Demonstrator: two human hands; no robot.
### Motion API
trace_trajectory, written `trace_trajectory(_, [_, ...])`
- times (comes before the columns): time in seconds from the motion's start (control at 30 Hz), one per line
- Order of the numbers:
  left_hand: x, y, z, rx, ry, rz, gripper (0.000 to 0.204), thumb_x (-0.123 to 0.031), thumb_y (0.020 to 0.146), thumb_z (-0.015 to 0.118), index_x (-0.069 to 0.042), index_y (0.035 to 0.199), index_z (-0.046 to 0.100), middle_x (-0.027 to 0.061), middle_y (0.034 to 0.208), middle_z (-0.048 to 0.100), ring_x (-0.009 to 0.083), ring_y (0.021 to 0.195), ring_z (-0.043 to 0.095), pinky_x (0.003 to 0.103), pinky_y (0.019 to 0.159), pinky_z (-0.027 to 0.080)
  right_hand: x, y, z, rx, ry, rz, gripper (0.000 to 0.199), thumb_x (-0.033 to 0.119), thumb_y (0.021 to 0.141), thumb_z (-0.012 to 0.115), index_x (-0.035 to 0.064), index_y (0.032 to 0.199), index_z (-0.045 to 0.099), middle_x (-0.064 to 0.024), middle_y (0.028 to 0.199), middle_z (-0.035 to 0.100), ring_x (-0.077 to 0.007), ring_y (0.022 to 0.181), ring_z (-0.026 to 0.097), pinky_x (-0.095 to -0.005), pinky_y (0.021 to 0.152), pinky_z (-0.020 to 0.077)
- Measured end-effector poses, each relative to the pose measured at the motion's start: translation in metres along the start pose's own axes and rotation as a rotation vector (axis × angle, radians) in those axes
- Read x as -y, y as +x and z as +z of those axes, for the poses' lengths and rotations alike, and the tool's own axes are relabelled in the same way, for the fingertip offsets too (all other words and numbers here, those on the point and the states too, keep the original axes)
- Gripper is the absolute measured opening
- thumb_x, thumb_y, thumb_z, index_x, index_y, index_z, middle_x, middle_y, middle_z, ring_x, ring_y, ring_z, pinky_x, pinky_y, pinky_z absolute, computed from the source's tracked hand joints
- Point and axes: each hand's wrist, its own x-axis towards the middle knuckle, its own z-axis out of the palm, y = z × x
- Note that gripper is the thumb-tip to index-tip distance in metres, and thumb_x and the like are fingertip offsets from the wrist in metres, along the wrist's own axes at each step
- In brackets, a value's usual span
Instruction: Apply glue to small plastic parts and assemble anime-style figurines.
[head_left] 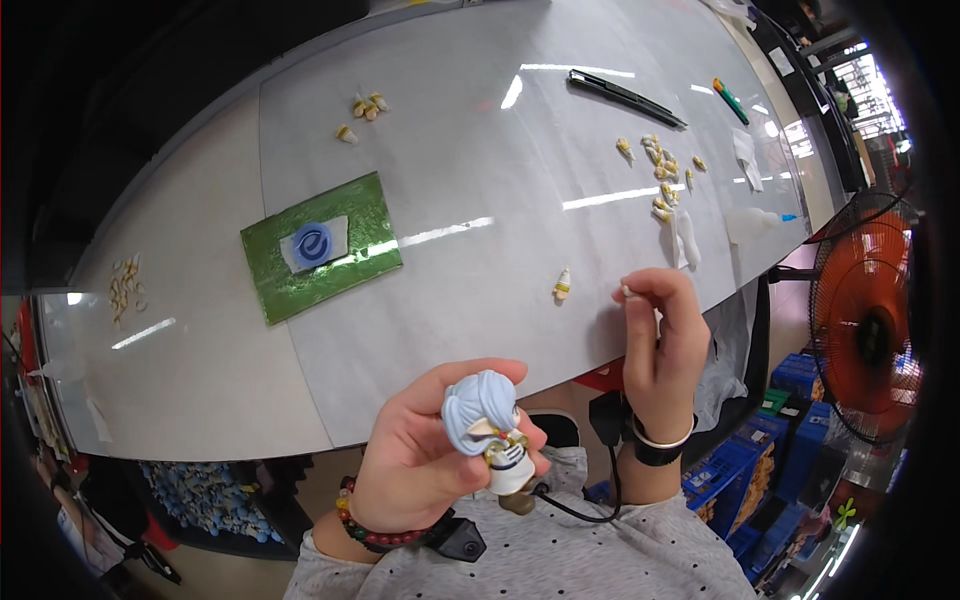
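My left hand [420, 450] holds a small figurine [490, 425] with pale blue hair and a white-and-gold body, close to my chest. My right hand [662, 335] is raised above the table's near edge, its thumb and forefinger pinched on a tiny pale piece [627, 291]. One small white-and-yellow part [563, 285] lies on the table just left of my right hand. A cluster of several similar parts [660, 170] lies farther back on the right.
The long white table [480, 180] carries a green cutting mat [320, 247] with a blue-and-white sticker, a few small parts [365, 108] at the back, a black strip tool [625, 97], a green pen [730, 100] and another pile of parts [125, 285] at far left. An orange fan [865, 320] stands at right.
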Motion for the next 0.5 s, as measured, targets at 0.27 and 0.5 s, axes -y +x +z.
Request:
trace_trajectory(0.27, [0.002, -0.003, 0.0, -0.008, 0.082, 0.096, 0.057, -0.005, 0.077, 0.065, 0.006, 0.124, 0.035, 0.0162, 0.102, 0.058, 0.0249, 0.093, 0.06, 0.037, 0.085, 0.047, 0.026, -0.006, -0.009, 0.126, 0.431, -0.108, 0.019, -0.008, 0.067, 0.061, -0.0001, 0.084, 0.063, -0.0068, 0.073, 0.055, -0.012, 0.061, 0.052, -0.0219, 0.052, 0.0393])
trace_trajectory(0.5, [-0.004, -0.013, -0.008, -0.028, 0.13, 0.11, 0.052, -0.012, 0.074, 0.07, 0.008, 0.115, 0.046, 0.0159, 0.097, 0.06, 0.0226, 0.093, 0.059, 0.035, 0.084, 0.047, 0.036, -0.004, -0.009, 0.227, 0.391, -0.101, 0.028, -0.01, 0.061, 0.063, 0.0004, 0.087, 0.065, -0.009, 0.074, 0.059, -0.0149, 0.062, 0.055, -0.0231, 0.053, 0.0424])
